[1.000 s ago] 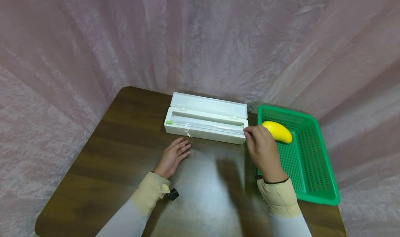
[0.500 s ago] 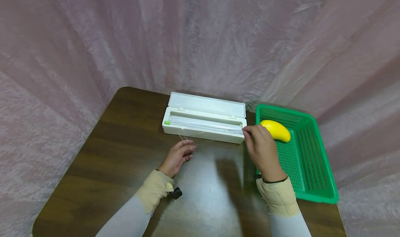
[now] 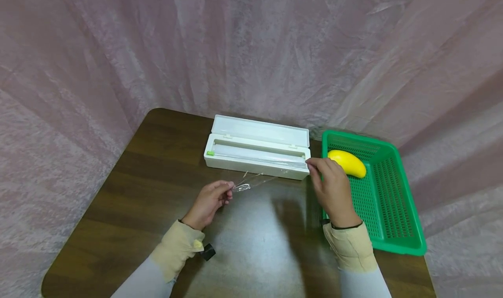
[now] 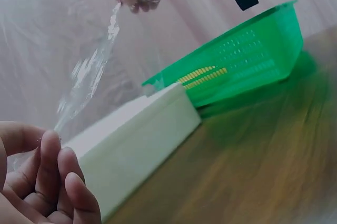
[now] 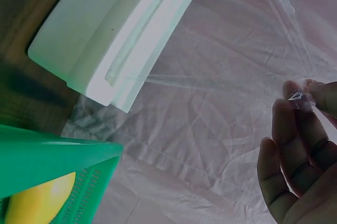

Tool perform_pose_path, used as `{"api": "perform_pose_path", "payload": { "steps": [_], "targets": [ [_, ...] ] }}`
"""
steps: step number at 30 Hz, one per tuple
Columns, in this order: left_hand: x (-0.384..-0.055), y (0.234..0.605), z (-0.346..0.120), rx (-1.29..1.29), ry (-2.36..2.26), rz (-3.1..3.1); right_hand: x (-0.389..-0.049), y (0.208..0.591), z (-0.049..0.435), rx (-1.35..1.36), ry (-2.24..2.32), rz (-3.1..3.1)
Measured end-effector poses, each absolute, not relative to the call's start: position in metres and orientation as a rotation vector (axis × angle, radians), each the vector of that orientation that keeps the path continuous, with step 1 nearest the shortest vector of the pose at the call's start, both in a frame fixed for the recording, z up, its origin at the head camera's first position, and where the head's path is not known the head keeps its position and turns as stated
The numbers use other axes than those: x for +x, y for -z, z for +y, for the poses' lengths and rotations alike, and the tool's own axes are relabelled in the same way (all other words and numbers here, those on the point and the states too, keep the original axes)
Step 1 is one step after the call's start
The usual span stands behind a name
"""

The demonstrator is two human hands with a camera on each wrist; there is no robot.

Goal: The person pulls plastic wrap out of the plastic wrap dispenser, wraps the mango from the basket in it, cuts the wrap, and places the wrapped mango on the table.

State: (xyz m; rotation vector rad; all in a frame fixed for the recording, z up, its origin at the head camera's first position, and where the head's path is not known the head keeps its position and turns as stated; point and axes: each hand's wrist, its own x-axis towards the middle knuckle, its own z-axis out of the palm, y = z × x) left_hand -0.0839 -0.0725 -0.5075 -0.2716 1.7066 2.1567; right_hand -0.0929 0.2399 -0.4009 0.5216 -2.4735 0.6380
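A white cling film box with its lid folded back holds a roll of film. In front of it my left hand pinches one corner of the clear cling film between thumb and fingertips. My right hand pinches the other corner, above the box's right end in the head view. Between the hands the film stretches as a crumpled, shiny strip in the left wrist view. In the right wrist view a bit of film shows at the right fingertips, and film runs back to the box.
To the right stands a green plastic basket with a yellow mango-shaped fruit inside. A green slider sits at the box's left end. The brown wooden table backs onto a pink curtain.
My left hand has gone from open, loose fingers to pinching the film, and has drawn back slightly to the left, pulling the film taut. My right hand stays nearly in place.
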Motion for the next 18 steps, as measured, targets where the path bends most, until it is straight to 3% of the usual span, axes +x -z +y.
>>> {"api": "perform_pose_path", "payload": {
  "steps": [8,18],
  "targets": [
    [-0.105,0.469,-0.098,-0.155,-2.182,1.735,-0.101,0.399,0.239,0.535,-0.631,-2.481],
    [-0.132,0.433,-0.109,-0.188,-2.422,1.436,-0.104,0.394,0.243,0.605,-0.643,-2.525]
  ]
}}
